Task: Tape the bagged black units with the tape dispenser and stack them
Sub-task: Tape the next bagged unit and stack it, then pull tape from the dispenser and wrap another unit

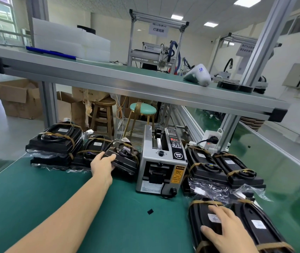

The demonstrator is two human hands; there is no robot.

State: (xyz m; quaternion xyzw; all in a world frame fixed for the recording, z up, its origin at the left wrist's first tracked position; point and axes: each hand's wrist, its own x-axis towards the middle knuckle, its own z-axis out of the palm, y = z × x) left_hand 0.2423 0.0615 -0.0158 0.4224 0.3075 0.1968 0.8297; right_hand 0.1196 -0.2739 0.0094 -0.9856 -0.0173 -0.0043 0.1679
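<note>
Left hand (103,162) grips unit (125,158) on green bench (36,198).

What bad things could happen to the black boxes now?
1. The left hand holds a unit by its end, tilted on the pile beside the dispenser; it might slide off or bump the machine.
2. The left stack sits near the table edge, so a nudge could tip it.
3. Loose bag plastic near the right hand could snag.
</note>
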